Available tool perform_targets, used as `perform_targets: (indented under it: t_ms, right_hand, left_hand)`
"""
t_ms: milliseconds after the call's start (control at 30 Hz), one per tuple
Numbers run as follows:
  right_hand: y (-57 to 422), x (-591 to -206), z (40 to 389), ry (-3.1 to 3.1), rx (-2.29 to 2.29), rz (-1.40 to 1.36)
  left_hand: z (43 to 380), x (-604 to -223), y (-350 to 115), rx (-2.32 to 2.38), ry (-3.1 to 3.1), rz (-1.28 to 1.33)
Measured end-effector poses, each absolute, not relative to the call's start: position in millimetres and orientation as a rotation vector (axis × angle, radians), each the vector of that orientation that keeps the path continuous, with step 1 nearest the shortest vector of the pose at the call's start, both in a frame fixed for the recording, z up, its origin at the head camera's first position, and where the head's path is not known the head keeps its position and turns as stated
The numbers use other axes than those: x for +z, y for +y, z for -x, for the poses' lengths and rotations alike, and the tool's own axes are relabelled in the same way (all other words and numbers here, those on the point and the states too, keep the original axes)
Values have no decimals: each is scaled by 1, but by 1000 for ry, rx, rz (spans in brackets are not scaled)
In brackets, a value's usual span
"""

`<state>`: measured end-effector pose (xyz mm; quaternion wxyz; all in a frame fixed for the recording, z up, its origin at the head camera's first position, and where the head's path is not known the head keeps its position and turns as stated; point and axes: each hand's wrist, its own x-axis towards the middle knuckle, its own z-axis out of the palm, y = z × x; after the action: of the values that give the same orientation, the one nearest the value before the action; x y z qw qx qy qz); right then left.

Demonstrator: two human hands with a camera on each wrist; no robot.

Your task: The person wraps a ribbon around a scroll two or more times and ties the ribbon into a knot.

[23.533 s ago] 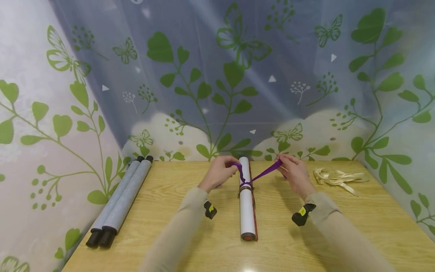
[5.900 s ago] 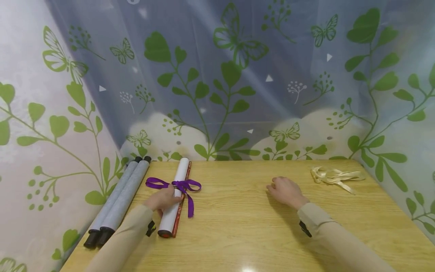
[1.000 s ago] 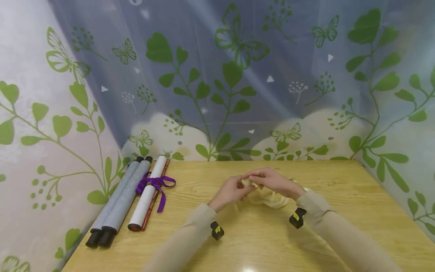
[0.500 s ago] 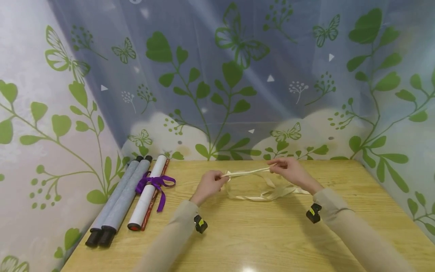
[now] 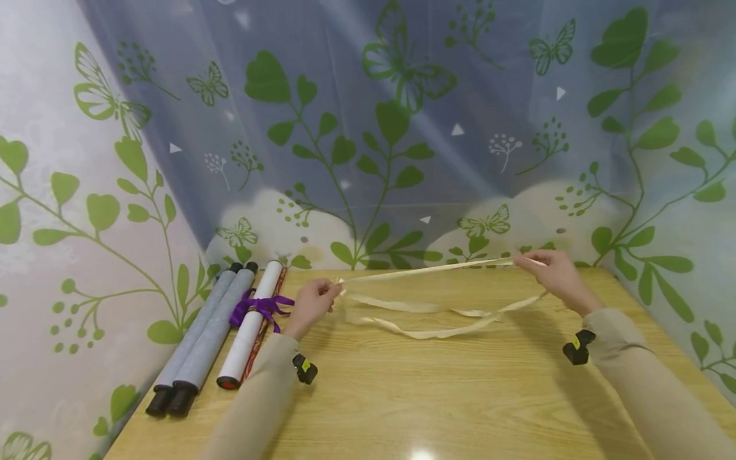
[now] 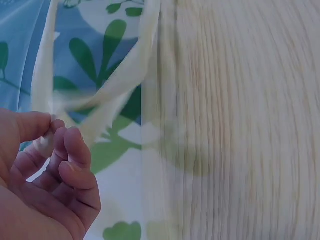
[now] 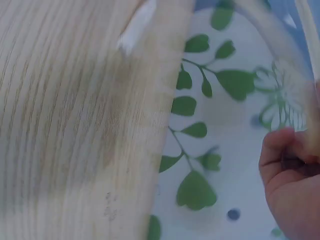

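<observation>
A cream ribbon (image 5: 425, 271) stretches between both hands above the back of the table. My left hand (image 5: 313, 305) pinches one part of it between thumb and forefinger, and the left wrist view shows the ribbon (image 6: 45, 65) rising from that pinch. My right hand (image 5: 554, 275) pinches the ribbon farther along, up near the wall. More of its length hangs in loose strands below the taut stretch. Beside the left hand lies a white roll (image 5: 232, 358) with a red strip along its side, tied with a purple ribbon (image 5: 261, 305) in a bow.
Two grey rolls with black ends lie side by side at the table's left; the nearer one (image 5: 213, 338) is close to the white roll. The wooden table (image 5: 437, 396) meets a patterned wall cloth (image 5: 322, 160) at the back.
The hands have parted from close together, drawing the cream ribbon out between them and lifting it. Earlier, the white roll was tied with the purple ribbon and shifted left beside the grey rolls.
</observation>
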<state>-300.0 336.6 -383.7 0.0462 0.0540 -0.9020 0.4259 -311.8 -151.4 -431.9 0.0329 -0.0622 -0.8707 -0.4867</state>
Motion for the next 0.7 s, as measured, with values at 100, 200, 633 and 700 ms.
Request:
perform_targets:
  t_ms: [100, 200, 633, 700]
  right_hand:
    - [351, -385, 298, -2674, 1367, -22]
    - [361, -385, 297, -2563, 1426, 84]
    - [398, -385, 291, -2357, 1373, 270]
    - [404, -383, 290, -2333, 1380, 314]
  left_hand:
    - [312, -432, -160, -1493, -2686, 173]
    - [312, -434, -167, -1448, -2696, 171]
    - [316, -429, -195, -1130, -2551, -52]
    - [315, -428, -202, -1144, -2514, -151]
